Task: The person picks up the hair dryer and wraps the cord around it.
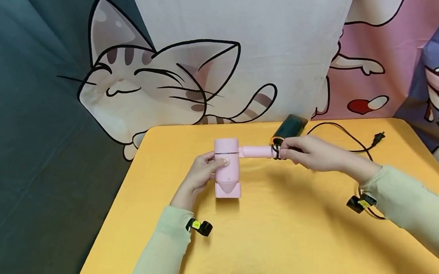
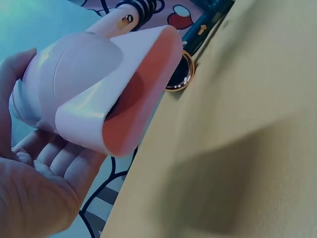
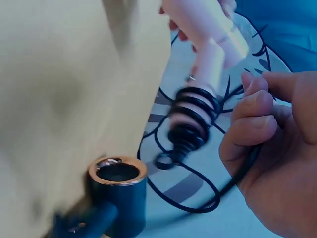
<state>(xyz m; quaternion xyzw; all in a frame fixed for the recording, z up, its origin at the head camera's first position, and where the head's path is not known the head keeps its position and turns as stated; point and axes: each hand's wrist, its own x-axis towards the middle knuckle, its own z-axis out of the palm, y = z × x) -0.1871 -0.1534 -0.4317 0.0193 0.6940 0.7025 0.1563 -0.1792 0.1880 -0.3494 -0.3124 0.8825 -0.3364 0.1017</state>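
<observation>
My left hand (image 1: 199, 173) grips the barrel of a pink hair dryer (image 1: 228, 171), thumb across its front and the other fingers behind. Its flared nozzle (image 2: 84, 119) points toward the near side of the table, and the handle (image 1: 257, 151) sticks out to the right. Black cord (image 3: 193, 106) is wound in several coils round the handle's end. Just beyond that end, my right hand (image 1: 315, 151) holds a length of the cord in its curled fingers. A loose loop of cord hangs between handle and hand in the right wrist view.
A dark green hair dryer (image 1: 291, 126) with a copper-coloured rim lies at the back of the yellow table (image 1: 275, 236). Black cord with a plug (image 1: 378, 138) trails over the right side. A cartoon-printed cloth (image 1: 293, 39) hangs behind the table.
</observation>
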